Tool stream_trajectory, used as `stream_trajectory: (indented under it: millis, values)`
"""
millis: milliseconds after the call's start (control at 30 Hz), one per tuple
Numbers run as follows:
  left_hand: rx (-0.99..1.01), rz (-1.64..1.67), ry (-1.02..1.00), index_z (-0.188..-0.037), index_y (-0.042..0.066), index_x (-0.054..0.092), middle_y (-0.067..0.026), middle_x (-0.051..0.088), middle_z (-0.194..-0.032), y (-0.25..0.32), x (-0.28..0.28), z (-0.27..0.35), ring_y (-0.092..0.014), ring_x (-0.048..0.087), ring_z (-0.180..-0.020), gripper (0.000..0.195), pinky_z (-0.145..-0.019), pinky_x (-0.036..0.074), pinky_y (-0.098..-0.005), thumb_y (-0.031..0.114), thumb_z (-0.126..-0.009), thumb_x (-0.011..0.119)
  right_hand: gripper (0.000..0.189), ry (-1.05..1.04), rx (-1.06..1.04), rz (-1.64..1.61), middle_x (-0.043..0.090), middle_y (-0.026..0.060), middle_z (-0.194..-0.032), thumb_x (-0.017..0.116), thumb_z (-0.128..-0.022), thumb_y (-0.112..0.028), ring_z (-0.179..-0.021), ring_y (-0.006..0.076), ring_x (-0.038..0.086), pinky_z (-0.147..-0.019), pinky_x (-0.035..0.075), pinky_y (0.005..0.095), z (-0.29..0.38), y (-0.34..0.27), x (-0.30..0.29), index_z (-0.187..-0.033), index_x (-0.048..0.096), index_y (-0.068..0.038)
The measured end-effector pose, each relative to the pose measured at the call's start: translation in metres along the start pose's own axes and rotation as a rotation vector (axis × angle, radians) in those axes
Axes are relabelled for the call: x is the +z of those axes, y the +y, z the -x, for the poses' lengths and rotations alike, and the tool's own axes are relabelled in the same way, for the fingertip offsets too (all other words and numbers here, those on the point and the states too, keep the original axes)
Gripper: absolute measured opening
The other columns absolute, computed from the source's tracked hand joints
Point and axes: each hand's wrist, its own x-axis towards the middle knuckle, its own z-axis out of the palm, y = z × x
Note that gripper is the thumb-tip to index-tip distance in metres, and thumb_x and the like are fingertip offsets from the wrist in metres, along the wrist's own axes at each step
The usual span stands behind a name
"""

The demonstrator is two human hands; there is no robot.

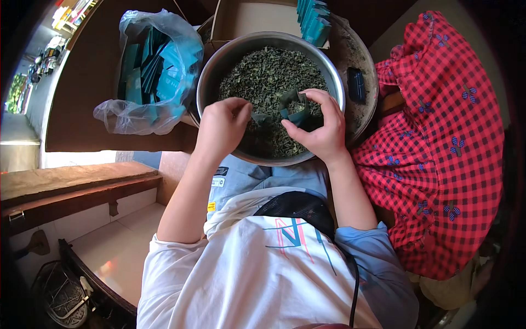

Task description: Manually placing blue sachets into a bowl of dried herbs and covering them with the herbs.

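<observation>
A round metal basin (204, 78) filled with dried green leaves (271, 68) stands before me. My right hand (324, 123) holds a small dark green packet (298, 118) over the leaves, its mouth spread and leaf bits inside, between thumb and fingers. Above the basin's left part is my left hand (224, 123), its fingers bent together with the tips pinched; whether anything is between them I cannot tell. A dark piece, perhaps part of a packet, lies on the leaves just right of those fingertips.
Left of the basin, a clear plastic bag (139, 123) holds many teal packets (174, 80). Behind it stands an open cardboard box (254, 20) with teal packets (316, 31) stacked at its right. A black object (356, 85) lies on the round stand's rim (372, 74). Red checked cloth (444, 135) hangs at right.
</observation>
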Motion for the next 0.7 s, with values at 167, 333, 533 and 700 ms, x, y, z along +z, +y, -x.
stream_trajectory:
  millis: [167,333,533,700]
  values:
    - [-0.078,0.157,0.056,-0.113,-0.003,0.081,-0.0138,0.081,-0.084,0.003,-0.022,-0.009,-0.019,0.077,-0.077,0.026,-0.073,0.059,-0.033,0.021,-0.103,0.077,0.067,-0.014,-0.004,0.025,0.073,0.0157,-0.124,0.1,-0.071,-0.014,-0.112,0.0325,0.073,-0.1,0.059,0.0413,-0.003,-0.002,-0.002,-0.128,0.067,-0.003]
    - [-0.015,0.24,0.166,-0.111,-0.005,0.08,-0.0098,0.081,-0.085,0.025,-0.05,-0.011,-0.013,0.075,-0.078,0.025,-0.072,0.058,-0.0287,0.018,-0.105,0.077,0.066,-0.029,-0.002,0.048,0.073,0.0158,-0.124,0.1,-0.071,-0.015,-0.112,0.0325,0.073,-0.1,0.059,0.0412,-0.003,-0.002,-0.001,-0.128,0.067,-0.003]
    - [0.153,0.385,0.224,-0.113,-0.005,0.08,-0.0064,0.08,-0.092,0.072,-0.062,-0.004,-0.008,0.072,-0.08,0.017,-0.073,0.055,-0.0225,0.009,-0.104,0.078,0.066,-0.022,-0.001,0.046,0.073,0.0157,-0.123,0.099,-0.072,-0.015,-0.111,0.0319,0.073,-0.098,0.059,0.041,-0.003,0.0,0.0,-0.128,0.068,-0.003]
    - [0.516,-0.024,0.213,-0.111,-0.001,0.081,-0.0065,0.078,-0.09,0.098,-0.053,0.004,-0.01,0.072,-0.076,0.012,-0.066,0.053,-0.0224,0.004,-0.1,0.081,0.067,-0.007,0.02,0.055,0.072,0.0149,-0.123,0.1,-0.072,-0.018,-0.109,0.0311,0.073,-0.097,0.059,0.0404,-0.001,0.001,0.0,-0.129,0.067,-0.003]
